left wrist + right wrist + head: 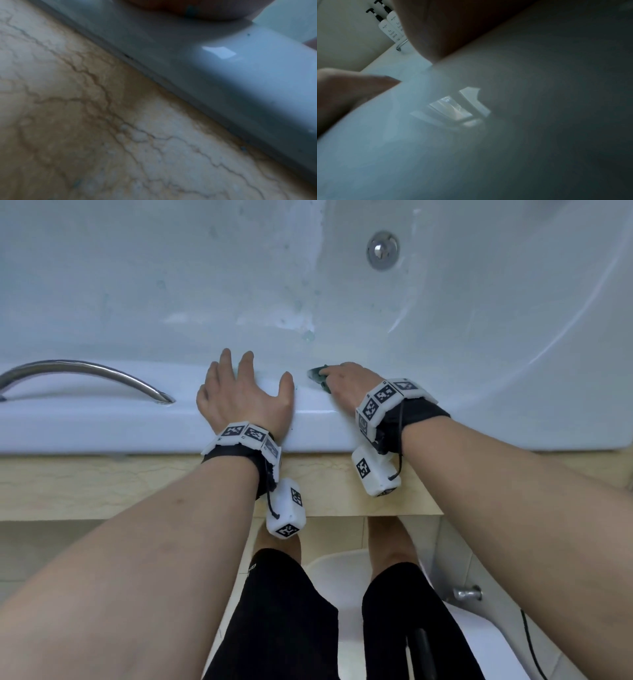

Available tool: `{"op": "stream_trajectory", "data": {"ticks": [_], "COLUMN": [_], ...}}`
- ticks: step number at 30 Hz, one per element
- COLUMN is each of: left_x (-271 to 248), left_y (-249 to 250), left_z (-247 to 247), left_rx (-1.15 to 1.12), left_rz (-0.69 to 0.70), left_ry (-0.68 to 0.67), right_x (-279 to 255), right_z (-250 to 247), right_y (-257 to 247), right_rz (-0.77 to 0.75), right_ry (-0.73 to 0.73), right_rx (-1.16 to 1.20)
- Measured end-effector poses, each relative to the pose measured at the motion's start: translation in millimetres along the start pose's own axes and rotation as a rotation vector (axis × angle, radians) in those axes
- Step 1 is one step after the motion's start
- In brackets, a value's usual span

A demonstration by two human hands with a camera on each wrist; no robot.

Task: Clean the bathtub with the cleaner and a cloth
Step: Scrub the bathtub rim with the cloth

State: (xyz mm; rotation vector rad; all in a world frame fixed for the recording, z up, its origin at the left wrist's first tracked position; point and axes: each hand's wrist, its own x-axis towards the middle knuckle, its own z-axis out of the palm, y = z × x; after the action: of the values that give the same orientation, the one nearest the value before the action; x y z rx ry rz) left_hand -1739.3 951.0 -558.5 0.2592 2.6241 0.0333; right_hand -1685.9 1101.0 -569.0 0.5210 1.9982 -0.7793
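Left hand [239, 392] flat, fingers spread, braced on bathtub [102, 419] rim at frame centre. Right hand [346, 381] just right of it, apparently bunched around dark green cloth [320, 375], pressing rim's inner edge. Rim runs left-right; unwiped basin lies above. Cleaner not visible.

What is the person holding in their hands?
The right hand grips a green cloth, bunched under its fingers on the bathtub rim. The left hand holds nothing; it rests flat on the rim.
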Motion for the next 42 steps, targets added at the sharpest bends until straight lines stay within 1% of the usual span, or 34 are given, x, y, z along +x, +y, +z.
{"op": "stream_trajectory", "data": {"ticks": [3, 6, 8, 10, 12, 16, 20, 21, 22, 25, 27, 29, 33, 36, 39, 42], "left_x": [-1, -4, -6, -3, 5, 18, 17, 16, 16, 17, 17, 17, 17, 17, 17, 17], "left_y": [-9, -18, -23, -30, -41, -55, -56, -57, -57, -57, -58, -58, -57, -57, -57, -57], "left_z": [-5, -14, -17, -20, -24, -24, -17, -16, -16, -16, -15, -15, -15, -15, -16, -17], "left_rx": [-0.016, -0.042, -0.016, 0.030, 0.072, 0.164, 0.107, 0.097, 0.091, 0.083, 0.078, 0.065, 0.050, 0.044, 0.046, 0.045], "left_rz": [0.066, 0.175, 0.220, 0.199, 0.140, 0.114, 0.122, 0.125, 0.127, 0.128, 0.129, 0.130, 0.125, 0.117, 0.121, 0.120], "left_ry": [-0.068, -0.170, -0.190, -0.167, -0.137, -0.139, -0.056, -0.041, -0.031, -0.017, -0.014, -0.003, 0.009, 0.006, -0.002, -0.009], "right_x": [-9, -10, -10, -11, -9, -7, -7, -6, -5, -1, -2, 3, 15, 10, 5, 5], "right_z": [0, -2, -1, 1, 4, 6, 4, 4, 2, -2, -3, 2, 12, 14, 12, 13], "right_y": [-4, -7, -6, -4, -4, -1, -5, -6, -7, -8, -10, -19, -54, -57, -37, -26], "right_rz": [0.038, 0.061, 0.094, 0.117, 0.133, 0.133, 0.171, 0.203, 0.229, 0.154, 0.135, 0.050, -0.039, -0.064, -0.044, -0.028], "right_ry": [0.025, 0.015, 0.013, 0.054, 0.074, 0.074, 0.027, 0.023, 0.005, -0.039, -0.031, 0.003, -0.046, -0.038, -0.040, -0.066], "right_rx": [0.028, 0.010, 0.035, 0.121, 0.180, 0.186, 0.238, 0.302, 0.301, 0.169, 0.178, 0.160, 0.101, 0.106, 0.159, 0.163]}}
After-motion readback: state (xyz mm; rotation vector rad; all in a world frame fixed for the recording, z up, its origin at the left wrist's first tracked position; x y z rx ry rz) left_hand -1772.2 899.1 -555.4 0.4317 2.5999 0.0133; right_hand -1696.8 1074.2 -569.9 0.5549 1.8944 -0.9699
